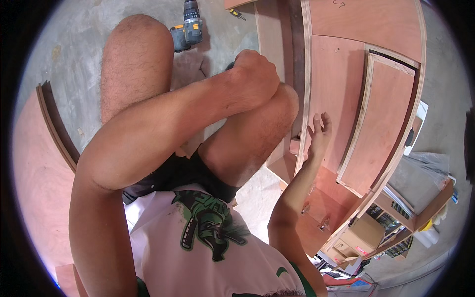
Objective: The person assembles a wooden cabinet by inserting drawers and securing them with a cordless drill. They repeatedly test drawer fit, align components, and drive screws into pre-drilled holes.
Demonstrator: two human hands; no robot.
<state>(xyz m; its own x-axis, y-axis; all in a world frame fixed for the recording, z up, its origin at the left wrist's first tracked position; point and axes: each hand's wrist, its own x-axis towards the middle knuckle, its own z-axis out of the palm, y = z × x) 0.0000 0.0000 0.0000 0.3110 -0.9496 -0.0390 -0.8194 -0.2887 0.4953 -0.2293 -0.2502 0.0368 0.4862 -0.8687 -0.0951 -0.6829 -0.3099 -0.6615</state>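
Scanning remotely from the left, I log a wood panel (32,163), then a drill (192,29) on the floor (74,54). Left hand (256,74): fingers curled near the right knee (288,99); grip contents, cannot tell. Right hand (320,136): fingers bent, spread apart, before the open wooden cabinet (339,74); contact unclear. Cardboard box (365,233) beyond.

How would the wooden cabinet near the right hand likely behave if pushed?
The wooden cabinet would probably stay stiff, its flat panels being joined into a box. It looks heavy, given those broad panels, so it may slide reluctantly.
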